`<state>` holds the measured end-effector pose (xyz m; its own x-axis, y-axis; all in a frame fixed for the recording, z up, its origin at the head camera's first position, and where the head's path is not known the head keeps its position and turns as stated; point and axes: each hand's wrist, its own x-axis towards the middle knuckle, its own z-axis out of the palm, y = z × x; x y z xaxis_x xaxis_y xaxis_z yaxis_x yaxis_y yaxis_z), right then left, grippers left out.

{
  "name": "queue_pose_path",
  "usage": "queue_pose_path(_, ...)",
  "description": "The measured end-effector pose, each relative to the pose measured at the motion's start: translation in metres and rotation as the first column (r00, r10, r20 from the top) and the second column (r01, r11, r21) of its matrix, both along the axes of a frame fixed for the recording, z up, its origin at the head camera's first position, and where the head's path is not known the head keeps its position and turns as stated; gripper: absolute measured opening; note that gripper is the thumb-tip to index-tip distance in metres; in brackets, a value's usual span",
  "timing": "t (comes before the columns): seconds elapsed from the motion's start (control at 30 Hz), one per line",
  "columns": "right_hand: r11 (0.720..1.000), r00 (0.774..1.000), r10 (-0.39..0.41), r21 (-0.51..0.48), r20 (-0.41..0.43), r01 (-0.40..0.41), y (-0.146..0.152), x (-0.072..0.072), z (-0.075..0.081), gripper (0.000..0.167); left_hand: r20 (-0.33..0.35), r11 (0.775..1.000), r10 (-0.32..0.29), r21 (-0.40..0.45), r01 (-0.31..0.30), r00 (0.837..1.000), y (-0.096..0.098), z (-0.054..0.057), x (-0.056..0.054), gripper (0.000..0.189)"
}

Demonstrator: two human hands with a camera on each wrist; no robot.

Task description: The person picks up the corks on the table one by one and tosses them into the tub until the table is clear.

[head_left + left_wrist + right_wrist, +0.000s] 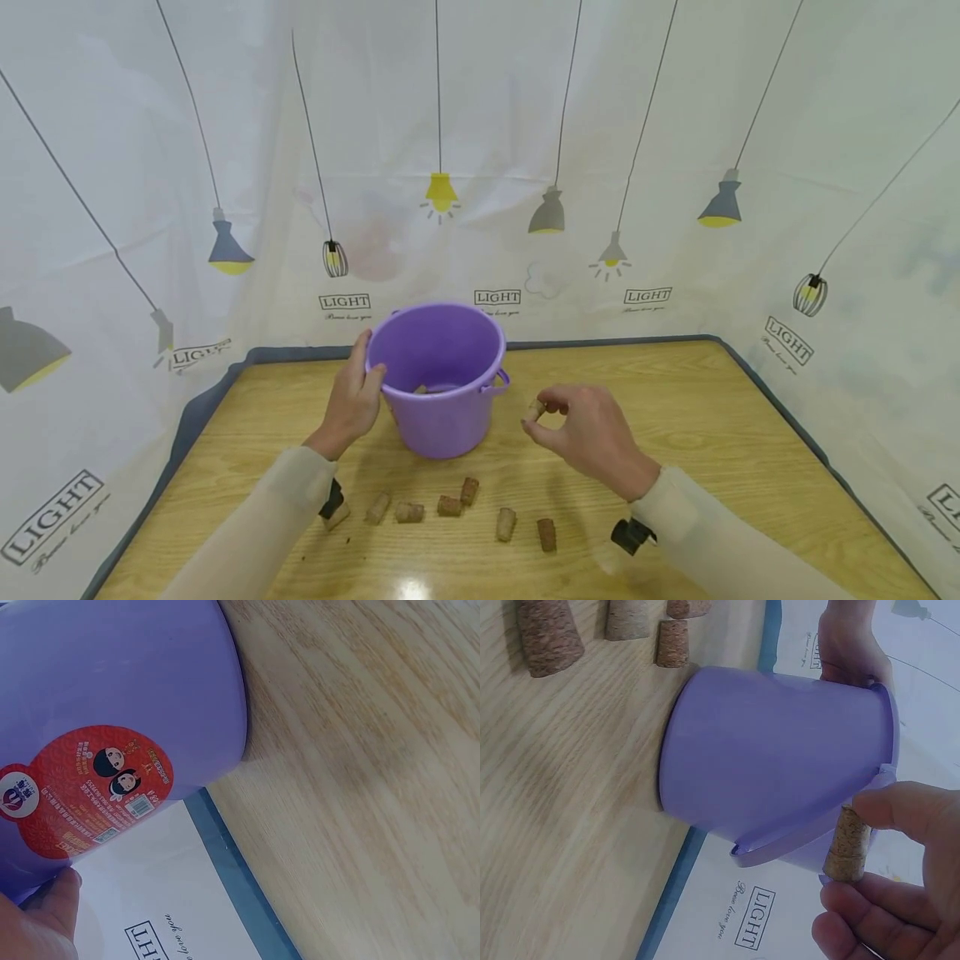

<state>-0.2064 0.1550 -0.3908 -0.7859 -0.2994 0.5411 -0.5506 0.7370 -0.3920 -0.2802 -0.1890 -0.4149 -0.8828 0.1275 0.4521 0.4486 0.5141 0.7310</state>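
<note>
A purple bucket point(442, 421) stands on the wooden table, its handle folded down on the right side. My left hand point(354, 396) grips the bucket's rim at the left, thumb over the edge. To the right of the bucket, my right hand point(592, 429) pinches a cork point(849, 844) between thumb and fingers, apart from the bucket. Inside the bucket, a bit of something light brown shows at the bottom; most of the inside is hidden. In the left wrist view, a red label point(97, 791) covers part of the bucket's side.
Several corks lie in a loose row in front of the bucket, among them a dark cork point(547, 535), a light cork point(506, 524) and one cork point(337, 517) partly behind the left wrist. A white cloth point(480, 100) with printed lamps surrounds the table point(675, 392).
</note>
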Motion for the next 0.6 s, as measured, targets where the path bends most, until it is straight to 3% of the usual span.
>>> queue_pose_path(0.6,0.995,0.998,-0.009,-0.102,-0.066,0.003,-0.014,-0.007,0.021,0.019,-0.008,1.000,0.002,0.001,-0.002,1.000,0.000,-0.001,-0.001,0.063)
